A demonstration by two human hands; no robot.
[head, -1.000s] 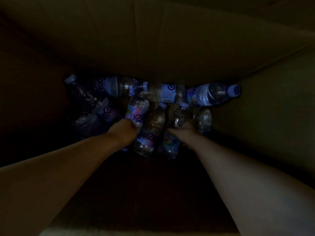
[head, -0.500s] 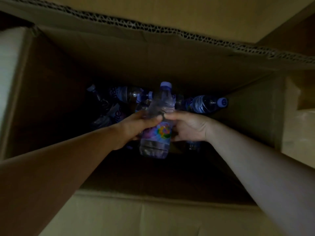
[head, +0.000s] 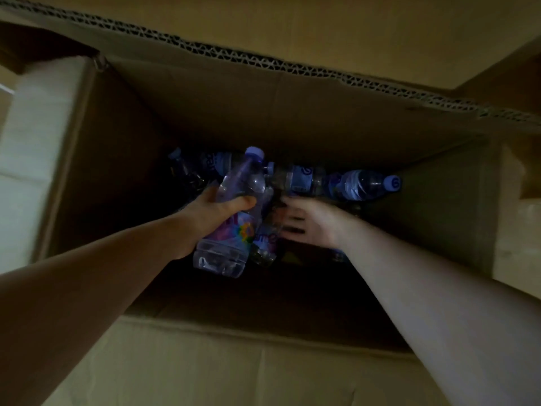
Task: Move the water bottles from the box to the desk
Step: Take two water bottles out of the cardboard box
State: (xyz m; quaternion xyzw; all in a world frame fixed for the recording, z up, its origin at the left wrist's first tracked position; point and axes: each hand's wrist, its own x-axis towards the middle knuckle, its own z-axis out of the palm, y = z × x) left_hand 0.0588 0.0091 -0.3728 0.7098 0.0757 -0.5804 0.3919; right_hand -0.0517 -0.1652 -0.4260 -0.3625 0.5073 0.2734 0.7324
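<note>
I look down into a deep cardboard box (head: 292, 118). My left hand (head: 216, 212) grips a clear water bottle (head: 231, 230) with a purple cap and a colourful label, held upright above the pile. My right hand (head: 310, 224) is blurred, just right of that bottle, fingers spread beside a second bottle (head: 265, 244) lower down; whether it holds that bottle I cannot tell. Several more bottles lie on the box floor, among them one with a blue label (head: 304, 180) and another with its cap to the right (head: 363, 186). Darkness hides the bottles on the left.
The box's corrugated far rim (head: 292, 65) and near wall (head: 234, 361) frame the opening. A pale floor (head: 26, 159) shows left of the box. The desk is out of view.
My right hand has let go of the lifted bottle and moved right and down toward the pile. My left hand now holds that bottle alone. One second ago both hands were down among the bottles.
</note>
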